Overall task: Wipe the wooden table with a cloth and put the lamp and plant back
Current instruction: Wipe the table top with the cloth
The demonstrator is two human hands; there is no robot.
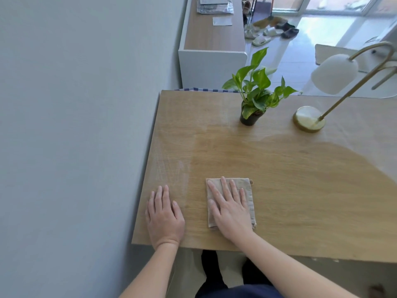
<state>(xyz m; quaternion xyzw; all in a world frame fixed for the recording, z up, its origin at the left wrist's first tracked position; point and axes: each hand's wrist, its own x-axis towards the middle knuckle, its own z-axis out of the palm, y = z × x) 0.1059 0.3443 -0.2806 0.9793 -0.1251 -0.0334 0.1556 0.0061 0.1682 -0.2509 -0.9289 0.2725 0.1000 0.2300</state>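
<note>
Left hand (pixel 165 214) lies flat and holds nothing on the worktop (pixel 300 190). Right hand (pixel 229 209), fingers straight, presses the folded cloth (pixel 251 203) near the front edge; it looks soft and should slide under the palm. Farther back stand the plant (pixel 255 93), best lifted by its pot, and the lamp (pixel 309 119), probably top-heavy.

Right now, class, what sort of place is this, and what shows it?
Probably a home: slippers lie on the floor near a window, and a potted plant and lamp stand on the wooden table.
</note>
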